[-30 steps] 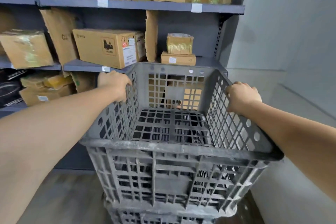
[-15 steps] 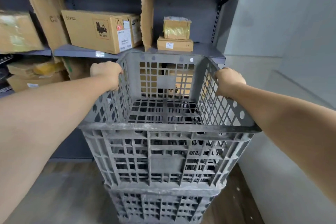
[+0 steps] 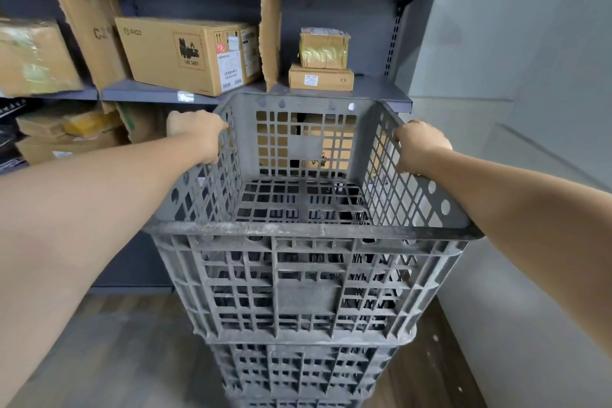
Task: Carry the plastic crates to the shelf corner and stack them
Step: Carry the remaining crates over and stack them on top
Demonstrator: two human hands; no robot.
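A dark grey slatted plastic crate (image 3: 308, 281) fills the middle of the view, empty inside. It rests on top of a second grey crate (image 3: 298, 371), whose upper part shows beneath it near the floor. My left hand (image 3: 195, 132) is closed over the top crate's left rim, and my right hand (image 3: 419, 144) is closed over its right rim. The stack stands right in front of the grey shelf (image 3: 381, 91), at its right end beside the wall.
The shelf holds cardboard boxes: a large one (image 3: 188, 53) and two small stacked ones (image 3: 323, 68). A grey wall (image 3: 530, 76) runs along the right with a low ledge. Dark wood floor (image 3: 126, 351) lies open to the left of the stack.
The top crate has come down and forward onto the lower crate, and more of the lower crate shows. Both hands have stayed on the rims.
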